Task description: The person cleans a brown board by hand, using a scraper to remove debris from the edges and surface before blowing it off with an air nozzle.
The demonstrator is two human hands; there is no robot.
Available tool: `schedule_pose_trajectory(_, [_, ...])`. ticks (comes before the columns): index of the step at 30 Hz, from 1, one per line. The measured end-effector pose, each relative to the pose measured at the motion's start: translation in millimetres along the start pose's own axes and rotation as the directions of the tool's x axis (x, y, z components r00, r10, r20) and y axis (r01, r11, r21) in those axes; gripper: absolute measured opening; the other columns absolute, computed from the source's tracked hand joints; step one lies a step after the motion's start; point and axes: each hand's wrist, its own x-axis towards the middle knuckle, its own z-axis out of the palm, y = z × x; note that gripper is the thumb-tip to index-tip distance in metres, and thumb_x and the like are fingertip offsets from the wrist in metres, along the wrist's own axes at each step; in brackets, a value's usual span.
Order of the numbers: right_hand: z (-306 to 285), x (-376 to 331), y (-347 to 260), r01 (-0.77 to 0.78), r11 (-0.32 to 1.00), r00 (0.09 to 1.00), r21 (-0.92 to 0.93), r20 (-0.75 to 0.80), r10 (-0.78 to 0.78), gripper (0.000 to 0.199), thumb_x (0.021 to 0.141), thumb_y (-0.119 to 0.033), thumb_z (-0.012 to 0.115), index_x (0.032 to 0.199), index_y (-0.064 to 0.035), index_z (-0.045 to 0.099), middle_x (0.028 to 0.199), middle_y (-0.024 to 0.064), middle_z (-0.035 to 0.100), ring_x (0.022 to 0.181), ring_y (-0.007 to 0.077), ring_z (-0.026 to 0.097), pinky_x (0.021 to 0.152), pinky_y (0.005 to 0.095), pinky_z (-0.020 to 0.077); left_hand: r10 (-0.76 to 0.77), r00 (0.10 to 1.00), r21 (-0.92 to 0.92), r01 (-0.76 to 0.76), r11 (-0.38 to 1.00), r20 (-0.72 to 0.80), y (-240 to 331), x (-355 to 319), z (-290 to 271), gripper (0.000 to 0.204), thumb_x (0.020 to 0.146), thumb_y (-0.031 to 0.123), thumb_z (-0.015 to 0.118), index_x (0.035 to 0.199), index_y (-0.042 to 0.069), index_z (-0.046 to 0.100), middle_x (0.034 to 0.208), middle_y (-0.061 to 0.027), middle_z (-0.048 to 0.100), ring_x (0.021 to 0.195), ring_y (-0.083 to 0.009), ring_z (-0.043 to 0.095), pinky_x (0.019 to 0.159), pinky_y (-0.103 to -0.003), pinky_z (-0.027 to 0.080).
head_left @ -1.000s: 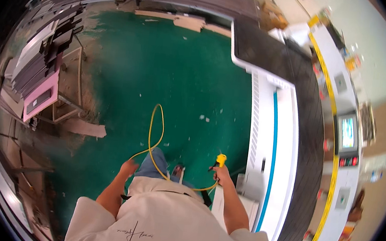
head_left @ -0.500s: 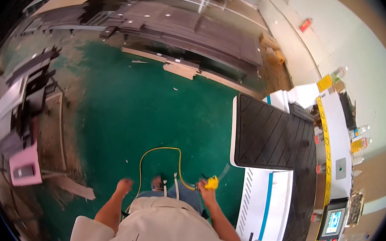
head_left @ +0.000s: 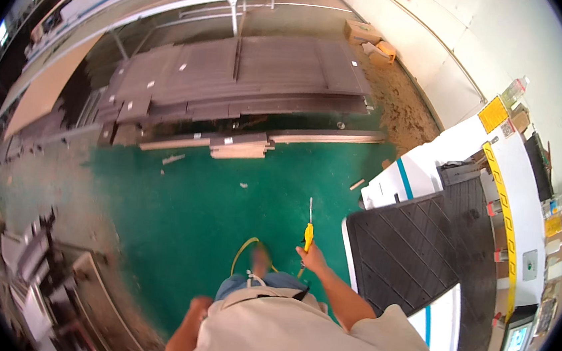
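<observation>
One yellow air blow gun [head_left: 308,237] is clasped in the right hand [head_left: 314,257], its thin nozzle pointed ahead; left of that hand, a yellow hose [head_left: 241,247] is looped. The blurred left hand's [head_left: 200,305] grip cannot be told.

Grips a yellow air blow gun [head_left: 308,237] in the right hand [head_left: 316,259] at five o'clock, aiming its slim nozzle [head_left: 311,209] toward twelve. Has the left hand [head_left: 200,305] low at seven, beside the pale shirt [head_left: 280,336], too blurred to read. Loops a yellow hose [head_left: 242,251] near one foot [head_left: 260,257], over green floor [head_left: 198,202]. Shows stacked brown panels [head_left: 277,65] around eleven, with pale wooden strips [head_left: 240,149] in front; a cardboard box [head_left: 362,32] at one; a clear bottle [head_left: 517,90] at two; a black ribbed machine table [head_left: 402,246] and, farther out, a lit control screen [head_left: 517,340] at four.
</observation>
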Motion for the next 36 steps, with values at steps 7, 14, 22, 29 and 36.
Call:
schedule_pose_trajectory(7, [-48, 155, -63, -0.269, 0.950, 0.963, 0.161, 0.063, 0.262, 0.063, 0.097, -0.043, 0.067, 0.141, -0.0027, 0.047, 0.101, 0.0216, 0.069, 0.094, 0.0398, 0.070, 0.079, 0.0479, 0.0543, -0.360, 0.891, -0.756, 0.433, 0.491, 0.277, -26, 67, -99, 0.011, 0.087, 0.018, 0.068, 0.089, 0.008, 0.071, 0.081, -0.0094, 0.068, 0.073, -0.0233, 0.063, 0.056, -0.042, 0.046])
schedule_pose_trajectory(14, [-130, 346, -92, -0.179, 0.631, 0.903, 0.755, -0.129, 0.410, 0.044, 0.102, -0.041, 0.060, 0.131, -0.0084, 0.051, 0.106, 0.0113, 0.069, 0.050, 0.0176, 0.055, 0.043, 0.0340, 0.0450, -0.387, 0.918, -0.931, 0.217, 0.293, 0.092, -79, 320, -295, 0.015, 0.087, 0.011, 0.067, 0.073, 0.008, 0.065, 0.063, -0.0051, 0.058, 0.049, -0.0184, 0.051, 0.041, -0.038, 0.035])
schedule_pose_trajectory(22, [-293, 529, -148, -0.107, 0.518, 0.800, 0.849, -0.236, 0.551, 0.032, 0.107, -0.042, 0.053, 0.117, -0.0111, 0.053, 0.085, 0.0043, 0.063, 0.045, 0.0119, 0.046, 0.040, 0.0277, 0.0386, -0.211, 0.874, -0.724, -0.203, 0.659, -0.437, 17, 605, -697, 0.028, 0.096, 0.030, 0.062, 0.102, 0.004, 0.073, 0.089, -0.0109, 0.075, 0.075, -0.0232, 0.070, 0.071, -0.039, 0.055])
schedule_pose_trajectory(29, [-338, 667, -95, -0.102, 0.691, 0.869, 0.715, -0.274, 0.412, 0.031, 0.108, -0.035, 0.054, 0.124, -0.0086, 0.052, 0.085, 0.0040, 0.059, 0.048, 0.0088, 0.048, 0.042, 0.0245, 0.0388, 0.042, 0.995, -0.996, -0.091, 0.001, -0.091, 144, 787, -816, 0.016, 0.095, 0.015, 0.059, 0.104, 0.006, 0.069, 0.084, -0.0061, 0.068, 0.066, -0.0169, 0.062, 0.062, -0.033, 0.050])
schedule_pose_trajectory(36, [-415, 772, -36, -0.195, 0.296, 0.886, 0.935, 0.039, 0.461, 0.033, 0.100, -0.010, 0.064, 0.132, -0.0074, 0.057, 0.103, 0.0038, 0.070, 0.071, 0.0124, 0.061, 0.063, 0.0285, 0.0512, -0.001, 0.967, -0.946, 0.248, 0.209, 0.253, 379, 912, -828, 0.065, 0.101, 0.046, 0.063, 0.147, 0.002, 0.048, 0.146, -0.0199, 0.055, 0.123, -0.0327, 0.060, 0.098, -0.047, 0.053])
